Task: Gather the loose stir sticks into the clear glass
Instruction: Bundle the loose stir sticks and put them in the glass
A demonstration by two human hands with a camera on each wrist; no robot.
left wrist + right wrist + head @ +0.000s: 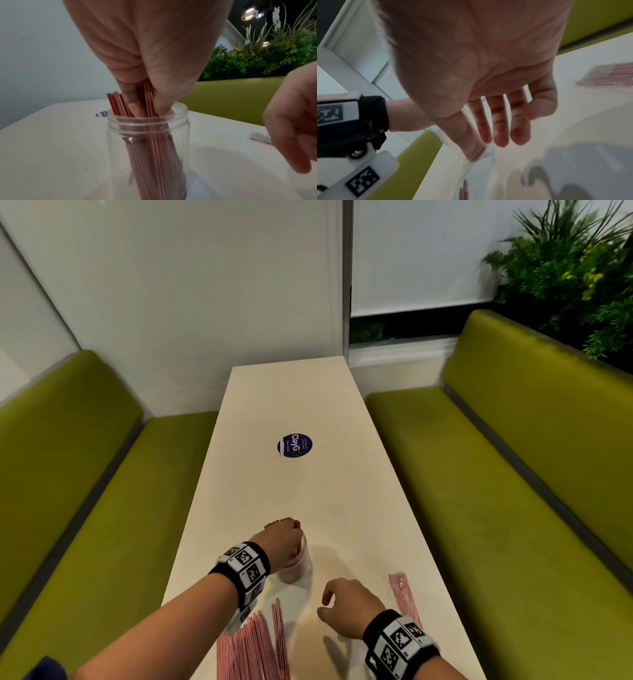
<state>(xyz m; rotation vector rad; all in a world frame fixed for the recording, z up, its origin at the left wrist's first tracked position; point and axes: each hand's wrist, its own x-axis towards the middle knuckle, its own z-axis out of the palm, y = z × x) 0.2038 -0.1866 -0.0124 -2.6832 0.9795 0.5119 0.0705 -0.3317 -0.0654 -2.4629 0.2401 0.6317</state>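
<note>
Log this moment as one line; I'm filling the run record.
left hand: pinches stir sticks into clear glass | right hand: empty | loose sticks: on table

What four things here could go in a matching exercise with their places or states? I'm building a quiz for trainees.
Things:
1. left hand
2. right hand
3. clear glass
4. round sticker

Places or states:
A. flat on the table, beyond the glass
B. upright, partly filled with sticks
C. holds nothing, fingers relaxed
D. pinches a bundle of stir sticks at the glass's mouth

Pairs: 1-D, 2-C, 3-B, 4-A
</note>
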